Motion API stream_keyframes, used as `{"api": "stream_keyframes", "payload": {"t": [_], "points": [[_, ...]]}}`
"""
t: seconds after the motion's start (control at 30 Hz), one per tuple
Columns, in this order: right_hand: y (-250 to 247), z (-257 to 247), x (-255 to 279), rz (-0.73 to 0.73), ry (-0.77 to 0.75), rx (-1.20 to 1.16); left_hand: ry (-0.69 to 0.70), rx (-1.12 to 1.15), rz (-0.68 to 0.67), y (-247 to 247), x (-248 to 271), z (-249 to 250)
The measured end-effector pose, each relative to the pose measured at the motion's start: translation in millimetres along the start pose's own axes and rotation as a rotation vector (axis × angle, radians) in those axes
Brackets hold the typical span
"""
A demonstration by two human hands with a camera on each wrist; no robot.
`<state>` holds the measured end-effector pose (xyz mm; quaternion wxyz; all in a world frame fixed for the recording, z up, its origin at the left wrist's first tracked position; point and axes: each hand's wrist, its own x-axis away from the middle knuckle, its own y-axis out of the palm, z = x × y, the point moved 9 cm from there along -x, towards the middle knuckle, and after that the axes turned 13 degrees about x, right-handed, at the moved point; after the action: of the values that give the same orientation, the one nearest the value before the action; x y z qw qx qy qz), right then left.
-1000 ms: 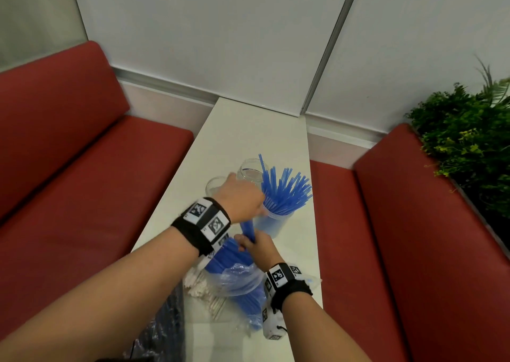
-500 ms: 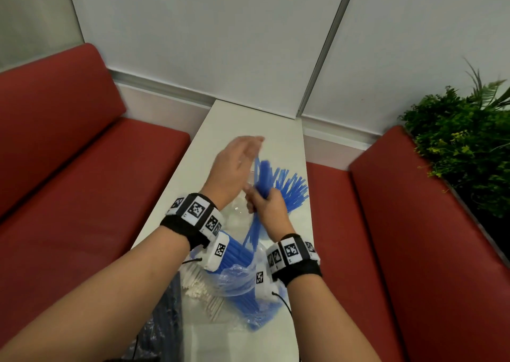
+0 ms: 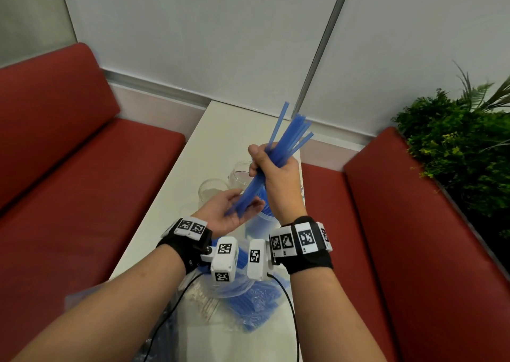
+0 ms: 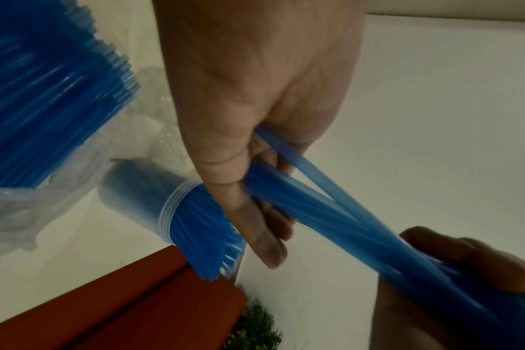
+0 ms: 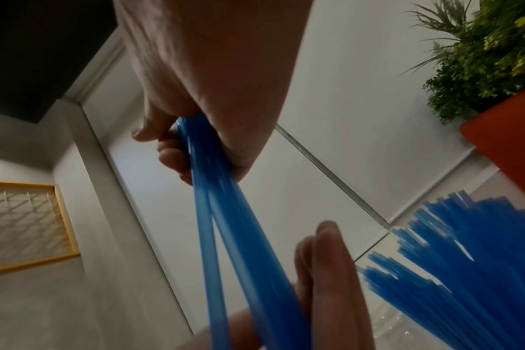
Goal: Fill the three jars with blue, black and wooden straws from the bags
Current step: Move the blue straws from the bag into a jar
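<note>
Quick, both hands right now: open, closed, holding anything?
Left hand: open, palm up, the lower ends of the blue straws resting on it.
Right hand: closed around those straws, mid-length.

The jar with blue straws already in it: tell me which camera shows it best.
The left wrist view: the jar shows its wall, threaded rim and straws. The head view hides most of it behind the right hand. The right wrist view shows only the straw tips.

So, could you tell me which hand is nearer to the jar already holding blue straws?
Left. The left hand sits low beside that jar; the right hand is raised above it.
</note>
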<state>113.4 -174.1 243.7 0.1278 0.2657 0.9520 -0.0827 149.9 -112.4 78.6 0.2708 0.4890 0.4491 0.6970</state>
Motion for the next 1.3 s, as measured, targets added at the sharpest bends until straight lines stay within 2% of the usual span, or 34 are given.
{"api": "stream_keyframes", "payload": {"t": [0.17, 0.4, 0.57, 0.7, 0.83, 0.97, 1.03, 1.13, 1.23, 1.3], "points": [[-4.2, -5.5, -7.6, 0.006, -0.016, -0.009, 0.024, -0.087, 0.17, -13.7, -0.5, 1.2], [-2.3, 9.2, -10.1, -0.005, 0.05, -0.042, -0.132, -0.164, 0.283, -32.1, 11.0, -19.7], [-0.1, 10.2, -13.3, -0.05, 0.044, 0.032, -0.167, -0.101, 0.262, -27.0, 9.5, -22.9], [-1.0, 14.0, -11.9, -0.074, 0.051, -0.035, -0.202, -0.136, 0.238, -34.5, 4.0, -23.5], [1.2, 28.1, -11.2, -0.124, 0.1, -0.079, -0.186, -0.163, 0.257, -45.3, -3.3, -20.8], [-9.8, 46.4, -15.9, -0.106, 0.162, -0.022, -0.028, -0.204, 0.304, -62.7, -12.4, -10.2], [-36.9, 34.6, -33.1, 0.016, 0.118, 0.039, 0.086, -0.35, 0.361, -75.2, -12.9, 2.7], [-83.2, 3.8, -64.9, 0.208, -0.006, 0.101, 0.17, -0.75, 0.44, -84.2, -9.5, 20.3], [-105.6, -5.3, -85.5, 0.274, -0.074, 0.164, 0.215, -1.258, 0.433, -79.6, -13.1, 28.6], [-107.9, 7.7, -89.8, 0.285, -0.06, 0.229, 0.235, -1.609, 0.399, -74.0, -17.7, 27.0]]}}
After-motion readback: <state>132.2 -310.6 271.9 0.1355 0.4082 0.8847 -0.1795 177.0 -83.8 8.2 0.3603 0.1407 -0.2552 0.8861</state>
